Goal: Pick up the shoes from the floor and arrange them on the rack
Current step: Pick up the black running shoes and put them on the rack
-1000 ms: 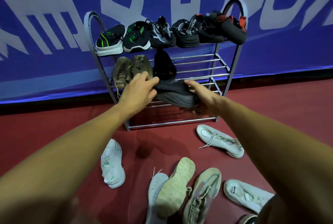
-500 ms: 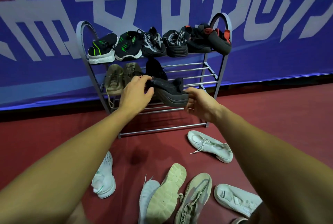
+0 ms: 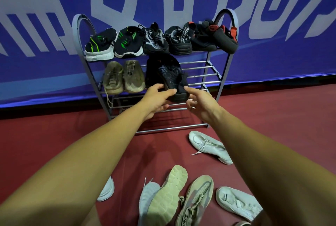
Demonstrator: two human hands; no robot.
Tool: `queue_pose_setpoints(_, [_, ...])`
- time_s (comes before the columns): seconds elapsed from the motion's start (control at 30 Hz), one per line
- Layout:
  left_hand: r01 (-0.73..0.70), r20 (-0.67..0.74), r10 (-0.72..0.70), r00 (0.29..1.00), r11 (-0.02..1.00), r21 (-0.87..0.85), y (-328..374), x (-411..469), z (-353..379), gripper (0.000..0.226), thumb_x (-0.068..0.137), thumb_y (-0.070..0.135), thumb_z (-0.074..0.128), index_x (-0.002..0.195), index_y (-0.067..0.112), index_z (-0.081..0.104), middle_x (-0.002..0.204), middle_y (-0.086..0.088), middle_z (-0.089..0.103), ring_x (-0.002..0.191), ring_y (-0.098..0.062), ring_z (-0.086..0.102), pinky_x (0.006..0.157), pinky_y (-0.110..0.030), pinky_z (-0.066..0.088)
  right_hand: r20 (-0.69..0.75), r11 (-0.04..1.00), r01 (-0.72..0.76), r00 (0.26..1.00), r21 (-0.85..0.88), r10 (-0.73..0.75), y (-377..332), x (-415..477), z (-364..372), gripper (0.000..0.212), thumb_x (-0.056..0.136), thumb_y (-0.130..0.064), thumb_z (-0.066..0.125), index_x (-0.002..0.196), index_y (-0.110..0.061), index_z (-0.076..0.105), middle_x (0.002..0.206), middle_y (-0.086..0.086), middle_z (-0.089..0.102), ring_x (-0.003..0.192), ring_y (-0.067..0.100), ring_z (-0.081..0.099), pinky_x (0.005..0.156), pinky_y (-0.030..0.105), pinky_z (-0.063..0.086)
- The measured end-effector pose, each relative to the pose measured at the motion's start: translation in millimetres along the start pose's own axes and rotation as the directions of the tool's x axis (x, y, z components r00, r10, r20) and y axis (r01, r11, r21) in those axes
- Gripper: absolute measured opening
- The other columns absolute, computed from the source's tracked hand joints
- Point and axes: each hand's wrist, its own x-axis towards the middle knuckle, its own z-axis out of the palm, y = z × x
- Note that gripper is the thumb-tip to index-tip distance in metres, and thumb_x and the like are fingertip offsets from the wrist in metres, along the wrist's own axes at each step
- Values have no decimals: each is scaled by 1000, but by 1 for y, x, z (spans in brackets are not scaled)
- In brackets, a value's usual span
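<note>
A metal shoe rack [image 3: 211, 70] stands against the blue banner wall. Its top shelf holds several dark shoes [image 3: 179, 41]. The middle shelf carries two beige shoes [image 3: 123, 78] and a black shoe [image 3: 154, 69] lying behind the one I hold. A black shoe [image 3: 172, 82] rests toe-in on the middle shelf with its heel toward me. My left hand [image 3: 156, 98] pinches its heel from the left. My right hand [image 3: 198, 102] touches the heel from the right with loosely bent fingers.
On the red floor lie several pale shoes: a white laced one [image 3: 209, 146], a white one [image 3: 236, 202] at lower right, a beige one [image 3: 197, 198], an upturned beige sole [image 3: 168, 193] and a white one [image 3: 107, 190] under my left arm. The lower shelf bars [image 3: 171, 128] hold nothing.
The black shoe went up from in front of the lower shelves onto the middle shelf and turned toe-in. Both hands followed it, and the view dropped a little.
</note>
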Motion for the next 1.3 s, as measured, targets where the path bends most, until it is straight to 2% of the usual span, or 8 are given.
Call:
queue_pose_setpoints(0.1, [2,-39,-5,999,997,-83,0,10,10,46,89,17,71,131,9,55,109,-9,68,81,-17,61,55,-21,50,12,999,27,1000,-22,-27,1,7,-1,23,92,-27,69,107,-11,63,70,-3,60,38,2,44,55,22,35])
queue_pose_setpoints(0.2, [35,-54,-46,997,981,-191,2,20,18,6,93,6,63,94,11,61,92,-8,62,79,-17,58,60,-25,51,30,995,13,999,-94,-10,-3,13,0,30,90,-39,69,111,-19,60,73,-4,66,46,3,55,59,22,39])
queue_pose_setpoints(0.37, [25,-67,-35,997,990,-142,0,33,19,52,92,13,68,140,14,47,122,-14,63,92,-21,61,62,-25,51,-57,998,-41,998,-48,38,-2,26,3,28,93,-27,64,117,-12,62,104,12,66,61,16,67,57,22,44])
queue_pose_setpoints(0.47, [20,-48,-26,999,992,-123,-1,39,18,48,94,20,65,139,16,50,127,-10,63,106,-22,64,65,-27,52,-95,999,-36,995,5,36,1,35,5,17,94,-24,61,107,-13,61,105,11,66,61,17,67,55,24,42])
queue_pose_setpoints(0.7, [76,-127,-58,990,987,141,-18,49,-5,7,93,20,61,99,25,60,119,-8,67,88,-15,63,69,-28,51,-111,998,-57,992,9,58,8,68,3,18,93,-24,65,109,-17,63,113,10,65,59,17,69,47,19,45])
queue_pose_setpoints(0.97, [102,-129,-62,990,939,329,-28,63,-34,22,93,21,58,115,24,60,120,-4,64,108,-19,64,85,-36,57,-165,1000,-27,986,-3,26,16,108,8,53,92,-26,65,143,-22,49,144,12,53,71,21,70,51,19,46])
queue_pose_setpoints(1.13, [89,-150,-39,988,937,338,-26,68,-32,5,93,21,59,92,26,59,118,-8,65,112,-19,63,89,-40,58,-170,999,-43,985,-23,38,20,118,6,54,97,-24,62,147,-19,43,136,13,55,71,21,66,54,21,42])
queue_pose_setpoints(1.3, [69,-145,-17,989,931,359,-28,72,-34,10,92,19,60,100,23,59,120,-10,66,112,-20,63,90,-42,57,-152,999,-32,988,-2,32,18,122,4,49,100,-28,60,144,-13,45,105,6,64,68,16,62,60,20,42])
